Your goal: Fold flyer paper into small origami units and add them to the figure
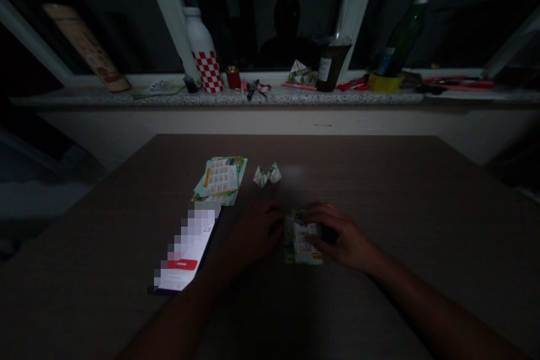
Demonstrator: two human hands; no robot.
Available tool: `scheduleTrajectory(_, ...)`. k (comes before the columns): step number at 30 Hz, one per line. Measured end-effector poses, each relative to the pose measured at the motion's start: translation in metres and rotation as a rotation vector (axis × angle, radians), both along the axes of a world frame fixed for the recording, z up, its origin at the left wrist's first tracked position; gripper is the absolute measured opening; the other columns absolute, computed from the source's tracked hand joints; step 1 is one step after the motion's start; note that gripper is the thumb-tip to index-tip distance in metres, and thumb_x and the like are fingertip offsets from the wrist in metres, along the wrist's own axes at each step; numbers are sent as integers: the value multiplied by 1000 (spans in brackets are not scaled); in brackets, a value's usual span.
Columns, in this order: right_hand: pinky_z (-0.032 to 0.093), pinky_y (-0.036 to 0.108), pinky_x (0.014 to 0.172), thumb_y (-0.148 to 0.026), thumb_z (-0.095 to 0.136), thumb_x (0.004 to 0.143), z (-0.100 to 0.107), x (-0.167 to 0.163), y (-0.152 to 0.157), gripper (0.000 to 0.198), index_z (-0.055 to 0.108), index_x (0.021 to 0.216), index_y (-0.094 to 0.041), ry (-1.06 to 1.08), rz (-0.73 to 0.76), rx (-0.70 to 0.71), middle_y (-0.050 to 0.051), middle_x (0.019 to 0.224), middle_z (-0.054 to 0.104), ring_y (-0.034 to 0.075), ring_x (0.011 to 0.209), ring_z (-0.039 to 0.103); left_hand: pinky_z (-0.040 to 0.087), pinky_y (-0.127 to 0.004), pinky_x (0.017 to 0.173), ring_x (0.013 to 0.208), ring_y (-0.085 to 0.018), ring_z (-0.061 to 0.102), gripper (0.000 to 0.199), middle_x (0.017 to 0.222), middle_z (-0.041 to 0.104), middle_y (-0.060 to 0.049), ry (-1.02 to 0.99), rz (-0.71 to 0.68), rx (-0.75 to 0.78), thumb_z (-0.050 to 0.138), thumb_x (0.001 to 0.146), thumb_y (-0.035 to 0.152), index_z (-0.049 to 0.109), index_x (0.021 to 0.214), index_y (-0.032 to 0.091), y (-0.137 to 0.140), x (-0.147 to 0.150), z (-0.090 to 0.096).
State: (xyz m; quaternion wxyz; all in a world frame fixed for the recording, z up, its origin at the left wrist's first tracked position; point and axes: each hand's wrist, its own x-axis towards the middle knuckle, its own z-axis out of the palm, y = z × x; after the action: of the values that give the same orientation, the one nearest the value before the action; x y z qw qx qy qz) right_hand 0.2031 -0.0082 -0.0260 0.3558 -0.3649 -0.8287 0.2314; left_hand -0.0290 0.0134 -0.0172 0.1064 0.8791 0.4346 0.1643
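A printed paper slip, like a lottery scratch card [307,243], lies on the table between my hands, its print blurred. My right hand [343,235] reaches over it from the right, with the thumb and fingertips closed on its upper face and right side. My left hand [259,229] rests at the slip's left edge, its fingers bent. Dim light and blur hide whether they pinch the paper. Just beyond my left hand stand two small folded paper pieces [260,176], made of similar printed paper. To the left sits a loose stack of the same slips [221,177].
A lit phone [189,250] lies beside my left forearm on the brown table [400,191]. On the windowsill [274,100] behind are a checkered white bottle [202,48], a dark cup [332,64], a green bottle [403,31], a tall tan canister [86,48] and small items.
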Motion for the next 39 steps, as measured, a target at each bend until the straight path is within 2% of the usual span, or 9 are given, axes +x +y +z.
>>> scheduleTrajectory(7, 41, 45, 94, -16, 65, 79, -3, -6, 0, 31, 61, 109, -24, -80, 5, 61, 7, 110, 65, 24, 109, 55, 41, -40, 97, 111, -24, 51, 20, 118, 58, -8, -22, 16, 5, 58, 83, 23, 65, 101, 19, 0, 1, -2)
scheduleTrajectory(39, 38, 43, 95, -16, 62, 81, -8, -13, 0, 21, 63, 100, -23, -126, 10, 49, 6, 109, 65, 22, 109, 55, 41, -37, 97, 109, -22, 52, 20, 115, 59, -6, -38, 9, -22, 54, 85, 21, 66, 101, 19, 1, 2, -1)
